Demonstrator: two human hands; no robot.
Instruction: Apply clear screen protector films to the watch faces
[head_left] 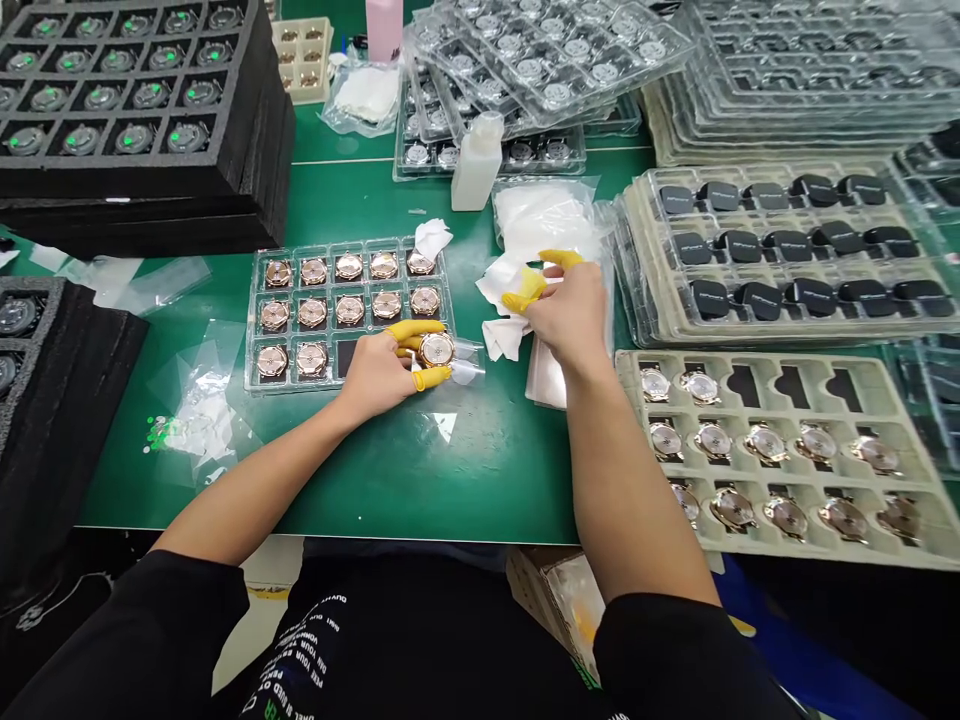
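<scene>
My left hand (390,367), with yellow finger cots on its fingertips, grips a rose-gold watch head (436,349) by its edge, dial up. It is over the right front corner of a clear plastic tray (251,350) that holds rows of similar watch heads. To the right, my right hand (566,305), also in yellow finger cots, reaches over crumpled white wipes (504,338). Its thumb and forefinger are apart, with a wipe beneath them; whether they touch it is unclear. Another small wipe (433,238) lies on the tray's back right corner.
Black foam trays of watches (142,170) stand stacked at left. A white bottle (478,165) and clear trays (555,60) are at the back. A beige tray of watch heads (795,395) lies at right, before stacked trays of black parts (787,245). Film scraps (210,410) lie at left.
</scene>
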